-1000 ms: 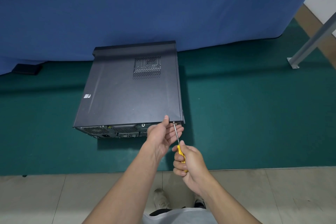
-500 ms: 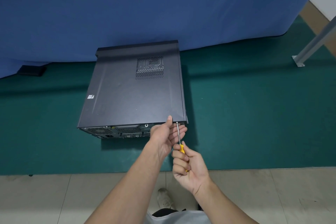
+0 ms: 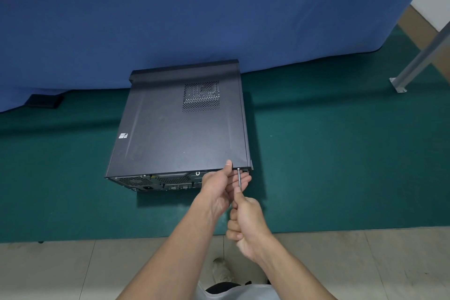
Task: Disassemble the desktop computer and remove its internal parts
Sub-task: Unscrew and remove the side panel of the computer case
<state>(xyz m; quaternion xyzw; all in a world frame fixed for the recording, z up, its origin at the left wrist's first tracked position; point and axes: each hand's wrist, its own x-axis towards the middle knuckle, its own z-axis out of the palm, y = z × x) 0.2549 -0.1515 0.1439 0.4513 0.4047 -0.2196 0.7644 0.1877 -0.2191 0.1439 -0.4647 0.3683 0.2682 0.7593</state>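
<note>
On the green mat (image 3: 341, 153), toward its far edge, the desktop computer (image 3: 180, 134) is laid on its side, with the rear face (image 3: 158, 181) turned to the mat's near edge. Which step is being performed? — Trainee

Removal of the side panel (image 3: 170, 141) fastener is judged to be in hand. The screwdriver (image 3: 239, 179) tip is seated on a screw (image 3: 238, 169) at the rear right corner of the case. The handle is enclosed by the right hand (image 3: 246, 224), whose fingers are curled tightly around it. — Instructor

How is the left hand (image 3: 219, 185) employed? — Trainee

The case is steadied by it. Its thumb (image 3: 228, 163) is pressed on the panel's rear edge, just beside the screw. The remaining fingers are held nearly straight and together behind the shaft. Whether the shaft is touched by them cannot be determined. — Instructor

How far has the task been advanced? — Trainee

An early stage is indicated: the panel is in place and no internal part is exposed. — Instructor

What is called for next? — Trainee

Rotation of the driver is required, with axial pressure maintained so that the tip is not forced out of the head. Whether the screw is already loosened cannot be told. Once released, it should be caught by the left fingers. Any further rear fasteners should be checked before the panel is slid off. — Instructor
</note>
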